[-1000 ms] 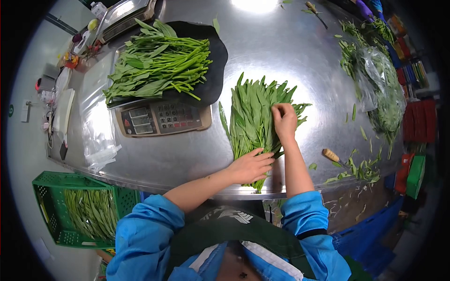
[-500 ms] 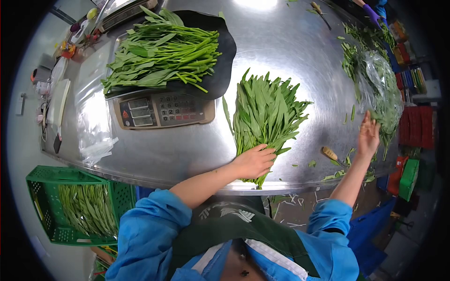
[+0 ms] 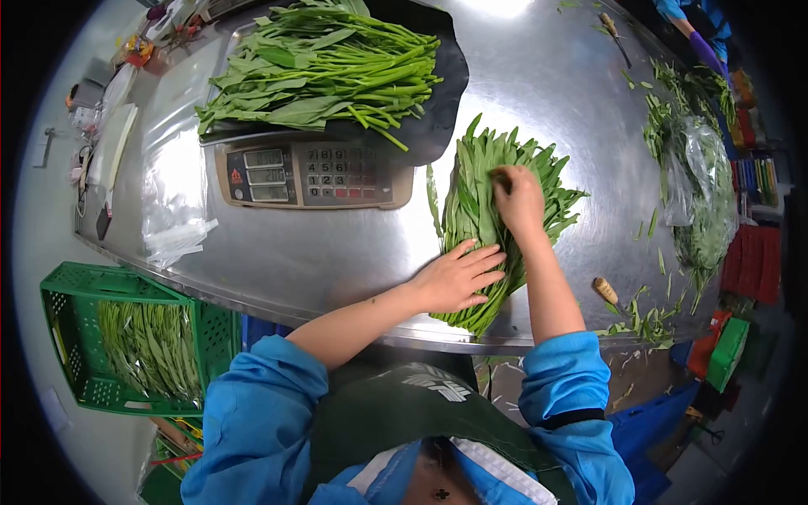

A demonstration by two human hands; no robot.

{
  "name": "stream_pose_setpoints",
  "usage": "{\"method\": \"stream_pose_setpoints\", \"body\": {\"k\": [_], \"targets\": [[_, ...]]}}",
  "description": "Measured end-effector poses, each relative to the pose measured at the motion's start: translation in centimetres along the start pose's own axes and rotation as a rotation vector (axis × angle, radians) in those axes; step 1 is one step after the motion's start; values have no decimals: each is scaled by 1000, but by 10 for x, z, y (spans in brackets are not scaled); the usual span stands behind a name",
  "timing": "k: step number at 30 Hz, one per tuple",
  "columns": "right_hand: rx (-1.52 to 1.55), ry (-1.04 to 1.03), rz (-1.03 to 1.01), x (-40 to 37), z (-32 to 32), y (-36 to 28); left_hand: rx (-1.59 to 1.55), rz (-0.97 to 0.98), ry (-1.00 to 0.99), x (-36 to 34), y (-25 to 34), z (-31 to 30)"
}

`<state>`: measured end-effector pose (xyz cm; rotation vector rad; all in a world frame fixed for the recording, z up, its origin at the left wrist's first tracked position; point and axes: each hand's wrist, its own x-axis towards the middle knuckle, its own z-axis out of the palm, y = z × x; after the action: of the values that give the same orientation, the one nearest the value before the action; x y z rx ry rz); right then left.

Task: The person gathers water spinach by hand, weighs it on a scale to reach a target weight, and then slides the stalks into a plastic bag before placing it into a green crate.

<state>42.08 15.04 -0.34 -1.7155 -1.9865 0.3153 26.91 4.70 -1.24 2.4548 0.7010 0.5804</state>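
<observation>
Head view, read from left to right. One green crate [image 3: 76, 337] of long greens stands below the desk [image 3: 337, 252] edge. On the desk lie a loose stack of clear plastic bags [image 3: 172, 240] and one scale [image 3: 316, 172], whose black tray carries one heap of stemmed greens [image 3: 320, 63]. Just right of the scale, near the front edge, lies the bundle of greens [image 3: 484, 198], leaf tips fanned away from the person. The left hand [image 3: 459, 278] rests on its stem end, grip open, fingers spread flat and pressing down. The right hand [image 3: 518, 198] sits on the upper leaves, grip closed in a pinch on a few of them. Further right come one wooden-handled knife [image 3: 606, 292] among scattered trimmings, one clear bag of greens [image 3: 703, 194], and a co-worker's gloved hand [image 3: 703, 46] at the far corner; a second knife [image 3: 613, 29] lies near the far edge, making two in all. Likely risks: the stems overhang close to the desk edge, so a slackened left palm could let the bundle slide off; a hard pull by the pinching fingers could tear leaves or drag the fan out of line.
</observation>
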Motion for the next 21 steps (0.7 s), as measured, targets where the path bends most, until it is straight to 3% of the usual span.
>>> {"method": "stream_pose_setpoints", "body": {"k": [3, 5, 10, 13, 21], "targets": [[44, 82, 35, -4, -7, -4, 4, 10, 2, 2, 0, 8], [104, 164, -66, 0, -8, -27, 22, 10, -1, 2, 0, 10], [-232, -91, -144, 7, 12, -34, 56, 25, -5, 2, 0, 10], [-136, 29, -154, 5, 13, -31, 60, 11, -5, 1, 1, 11], [-234, -103, -78, 5, 16, -37, 26, -6, 16, 2, 1, 15]]}}
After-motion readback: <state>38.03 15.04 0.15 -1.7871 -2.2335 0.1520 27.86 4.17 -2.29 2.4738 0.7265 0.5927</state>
